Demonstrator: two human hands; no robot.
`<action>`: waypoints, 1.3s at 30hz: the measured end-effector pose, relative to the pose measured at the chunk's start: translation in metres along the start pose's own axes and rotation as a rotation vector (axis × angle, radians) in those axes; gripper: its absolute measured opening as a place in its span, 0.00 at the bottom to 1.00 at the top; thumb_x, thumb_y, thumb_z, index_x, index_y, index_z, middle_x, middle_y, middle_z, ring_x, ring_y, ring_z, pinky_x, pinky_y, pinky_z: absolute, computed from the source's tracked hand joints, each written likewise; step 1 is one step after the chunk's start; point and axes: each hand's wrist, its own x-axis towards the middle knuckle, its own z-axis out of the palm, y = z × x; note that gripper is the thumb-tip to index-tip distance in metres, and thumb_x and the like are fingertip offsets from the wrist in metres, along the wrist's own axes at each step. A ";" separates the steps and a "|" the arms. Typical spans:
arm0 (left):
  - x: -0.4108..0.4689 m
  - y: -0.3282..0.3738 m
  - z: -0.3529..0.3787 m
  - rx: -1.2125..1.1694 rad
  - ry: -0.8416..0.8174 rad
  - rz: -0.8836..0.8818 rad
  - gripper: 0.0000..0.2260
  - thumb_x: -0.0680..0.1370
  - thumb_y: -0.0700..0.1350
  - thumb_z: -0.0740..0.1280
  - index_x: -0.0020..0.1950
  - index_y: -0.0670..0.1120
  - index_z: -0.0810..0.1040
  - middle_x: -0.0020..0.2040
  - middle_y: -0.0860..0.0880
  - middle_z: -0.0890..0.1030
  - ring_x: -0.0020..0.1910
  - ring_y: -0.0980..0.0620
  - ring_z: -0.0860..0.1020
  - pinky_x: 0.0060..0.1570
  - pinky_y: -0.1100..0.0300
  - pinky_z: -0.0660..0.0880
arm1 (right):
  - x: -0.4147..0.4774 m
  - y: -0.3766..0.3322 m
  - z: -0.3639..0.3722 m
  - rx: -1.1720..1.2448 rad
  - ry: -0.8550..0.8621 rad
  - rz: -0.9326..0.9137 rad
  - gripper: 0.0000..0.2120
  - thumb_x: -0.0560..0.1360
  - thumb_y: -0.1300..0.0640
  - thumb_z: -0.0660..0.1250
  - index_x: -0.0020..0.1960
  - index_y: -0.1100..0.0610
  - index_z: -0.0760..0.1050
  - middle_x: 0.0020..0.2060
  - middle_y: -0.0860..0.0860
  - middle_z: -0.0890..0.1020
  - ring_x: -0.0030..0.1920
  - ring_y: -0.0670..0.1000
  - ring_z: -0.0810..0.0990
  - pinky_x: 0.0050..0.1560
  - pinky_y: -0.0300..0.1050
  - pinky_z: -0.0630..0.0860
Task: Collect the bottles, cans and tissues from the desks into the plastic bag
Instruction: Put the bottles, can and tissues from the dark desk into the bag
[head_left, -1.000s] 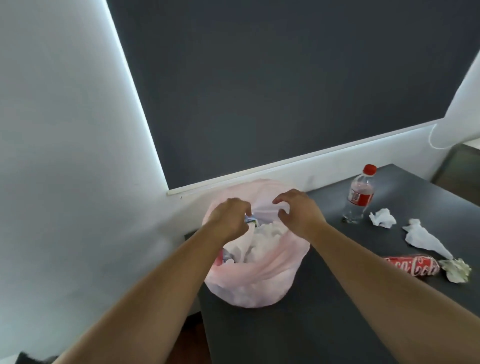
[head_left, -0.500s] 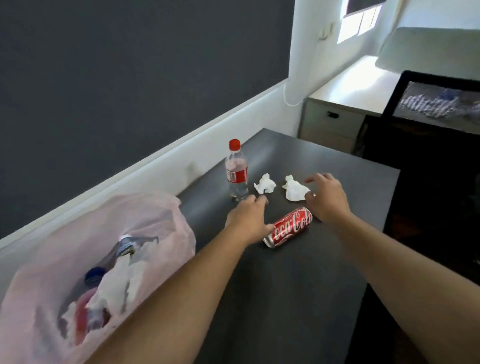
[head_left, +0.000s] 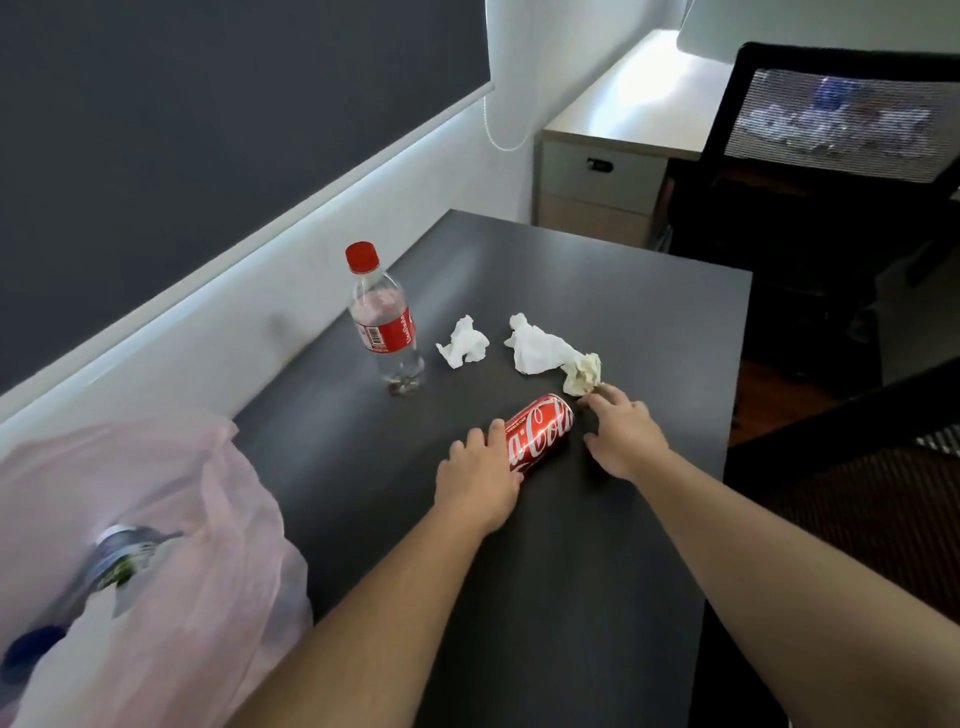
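Observation:
A red Coca-Cola can (head_left: 540, 431) lies on its side on the dark desk (head_left: 571, 597). My left hand (head_left: 478, 483) touches the can's near end, fingers beside it, not wrapped round it. My right hand (head_left: 623, 436) reaches past the can's far end, a fingertip at a crumpled yellowish tissue (head_left: 583, 373). A larger white tissue (head_left: 540, 348) and a small white tissue (head_left: 464, 343) lie behind. A clear bottle (head_left: 384, 322) with red cap and label stands upright at the left. The pink plastic bag (head_left: 208, 519) sits at the desk's near left, holding bottles and tissues.
A white wall ledge runs along the desk's left side under a dark blind. Beyond the far edge stands a pale drawer cabinet (head_left: 602, 182). A black mesh chair (head_left: 810, 156) is at the right, close to the desk's right edge.
Both hands left the bag's opening and moved right across the desk to the can. My left hand now touches the can; my right hand has drawn back to the yellowish tissue.

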 end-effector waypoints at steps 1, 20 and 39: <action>-0.002 -0.002 -0.001 -0.009 -0.002 -0.007 0.32 0.78 0.54 0.64 0.76 0.49 0.51 0.69 0.45 0.66 0.65 0.44 0.68 0.62 0.49 0.69 | 0.000 -0.003 0.002 0.005 0.068 0.006 0.21 0.76 0.57 0.61 0.68 0.49 0.66 0.72 0.49 0.61 0.68 0.57 0.64 0.61 0.52 0.71; -0.058 -0.037 0.003 -0.067 -0.042 -0.135 0.35 0.77 0.54 0.66 0.77 0.51 0.49 0.71 0.46 0.64 0.68 0.46 0.67 0.64 0.50 0.70 | -0.040 -0.022 0.024 -0.077 -0.037 -0.065 0.13 0.74 0.67 0.58 0.54 0.53 0.69 0.54 0.54 0.66 0.41 0.56 0.73 0.35 0.45 0.70; -0.257 -0.164 -0.194 -0.246 0.523 -0.599 0.31 0.68 0.57 0.72 0.64 0.47 0.63 0.57 0.45 0.77 0.54 0.44 0.77 0.54 0.49 0.77 | -0.195 -0.276 -0.079 0.183 0.134 -0.784 0.11 0.76 0.62 0.62 0.57 0.51 0.74 0.53 0.54 0.73 0.50 0.56 0.76 0.49 0.41 0.68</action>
